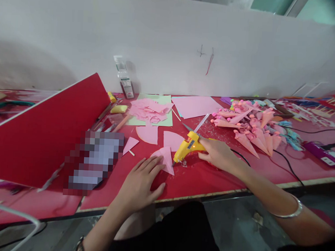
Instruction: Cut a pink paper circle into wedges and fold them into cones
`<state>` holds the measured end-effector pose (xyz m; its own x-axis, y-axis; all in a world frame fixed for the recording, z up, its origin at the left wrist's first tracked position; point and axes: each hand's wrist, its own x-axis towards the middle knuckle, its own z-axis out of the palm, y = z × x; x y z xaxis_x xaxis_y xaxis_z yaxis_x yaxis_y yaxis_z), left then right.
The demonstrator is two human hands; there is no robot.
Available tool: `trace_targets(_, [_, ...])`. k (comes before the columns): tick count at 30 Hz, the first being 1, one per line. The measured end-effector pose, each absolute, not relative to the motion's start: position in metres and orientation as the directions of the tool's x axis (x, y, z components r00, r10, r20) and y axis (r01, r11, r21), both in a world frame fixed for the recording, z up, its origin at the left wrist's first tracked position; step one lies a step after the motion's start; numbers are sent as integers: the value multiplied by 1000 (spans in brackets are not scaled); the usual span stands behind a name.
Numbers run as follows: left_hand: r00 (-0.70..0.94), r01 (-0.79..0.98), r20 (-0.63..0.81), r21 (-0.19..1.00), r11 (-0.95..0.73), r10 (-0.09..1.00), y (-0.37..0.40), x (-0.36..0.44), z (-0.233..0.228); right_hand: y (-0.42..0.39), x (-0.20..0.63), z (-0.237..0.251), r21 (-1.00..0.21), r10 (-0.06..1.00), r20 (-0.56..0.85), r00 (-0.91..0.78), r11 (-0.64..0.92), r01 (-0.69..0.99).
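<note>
A yellow hot glue gun, with a clear glue stick jutting from its back, is gripped in my right hand. Its nozzle touches or hovers just over the edge of a pink paper wedge; I cannot tell which. My left hand lies on that wedge with fingers flat and thumb apart, pressing on its left side. Just beyond are two more pink wedges, one to the left and one to the right. Scissors lie partly hidden behind the glue gun.
Pink cones with small balls are heaped at right, near a purple power strip. Pink scraps cover a green sheet. A bottle stands by the wall. At left are a red board and a blurred-out item.
</note>
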<state>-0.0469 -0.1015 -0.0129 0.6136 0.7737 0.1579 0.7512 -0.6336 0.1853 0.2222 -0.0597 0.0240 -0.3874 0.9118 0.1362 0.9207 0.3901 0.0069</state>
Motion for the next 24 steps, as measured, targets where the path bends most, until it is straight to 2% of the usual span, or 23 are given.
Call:
trace_targets(16, [608, 755, 136, 207, -622, 782, -102, -46, -10, -49, 216, 23, 21, 919, 160, -361, 363, 932])
trace_targets(24, [608, 760, 127, 192, -621, 783, -102, -47, -12, -49, 205, 28, 52, 938, 174, -299, 294, 954])
